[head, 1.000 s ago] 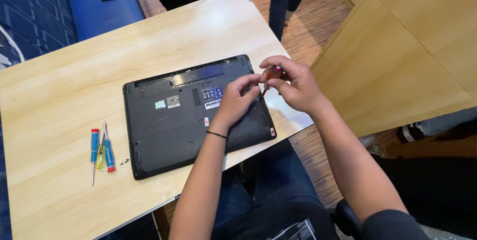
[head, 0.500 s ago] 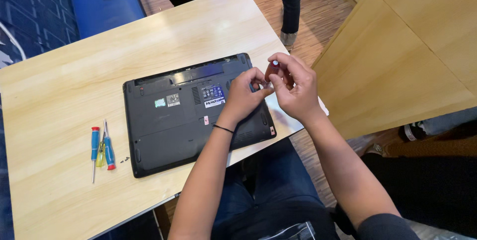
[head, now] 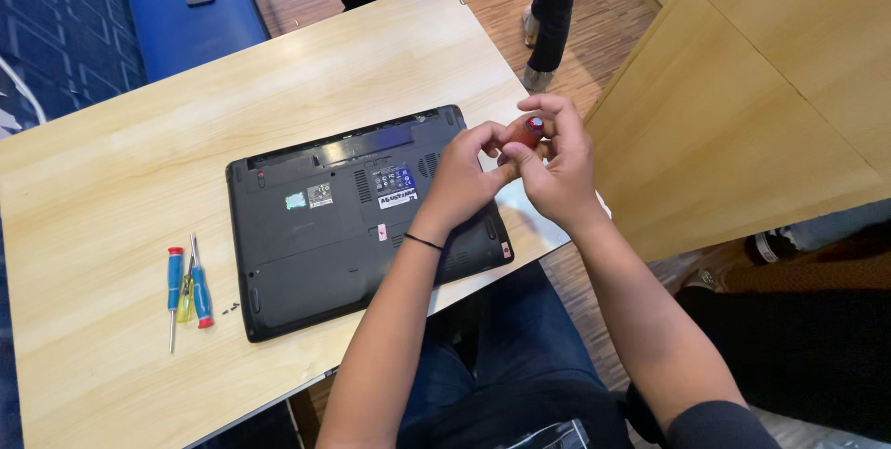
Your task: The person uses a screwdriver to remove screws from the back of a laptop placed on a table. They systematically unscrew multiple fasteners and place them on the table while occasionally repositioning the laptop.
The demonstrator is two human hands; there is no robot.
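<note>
— What do we hold now?

— Our right hand [head: 557, 170] and left hand [head: 461, 180] both grip a small red screwdriver [head: 526, 130], above the right end of the laptop [head: 316, 235].

— And the laptop?

— It lies bottom up on the bench [head: 111, 180]. Left of the laptop we see three more screwdrivers [head: 186, 286] and some tiny screws [head: 230, 307].

Screwdriver [head: 527, 130] shaft hidden behind fingers [head: 548, 147]
</note>
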